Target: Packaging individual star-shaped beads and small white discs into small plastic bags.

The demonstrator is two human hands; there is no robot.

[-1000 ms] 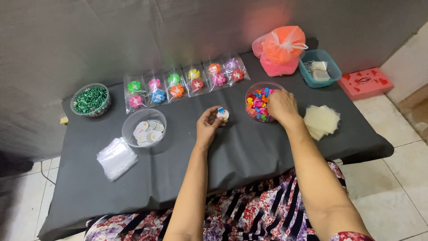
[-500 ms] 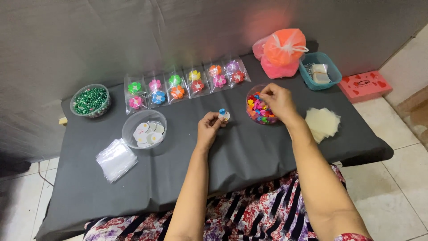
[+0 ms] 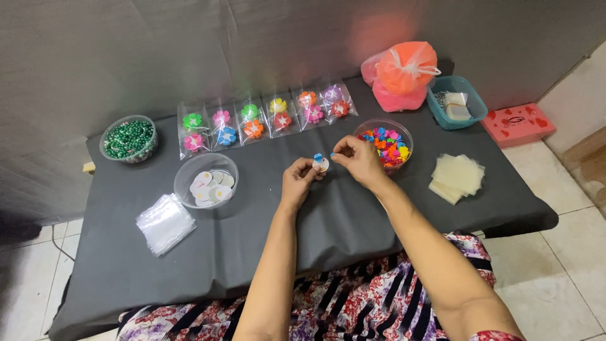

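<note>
1. Left hand [image 3: 297,183], centre of frame, pinches a small white disc [image 3: 321,165] at its lower edge between thumb and forefinger; fingers clamped on it
2. Right hand [image 3: 360,159], just right of the disc, has thumb and forefinger closed together on a small blue piece [image 3: 318,156] at the disc's upper edge
3. Judgement: the step goes best with the disc held flat and steady, the blue piece centred before any pressure, and the wrists low over the black table [image 3: 252,252]
4. Count, bowls: three – green beads [image 3: 128,137] at upper left, white discs [image 3: 206,180] left of centre, coloured flower pieces [image 3: 385,140] just behind the right hand
5. Count, clear packets in a row [image 3: 265,117] across upper centre: six, two flowers apiece
6. One pile of empty clear bags [image 3: 165,221] at lower left; one stack of pale squares [image 3: 457,177] at right; exact sheet numbers cannot be told
7. One orange-and-pink bag [image 3: 401,76], one teal basket [image 3: 456,104], one red box [image 3: 517,124], upper right
</note>
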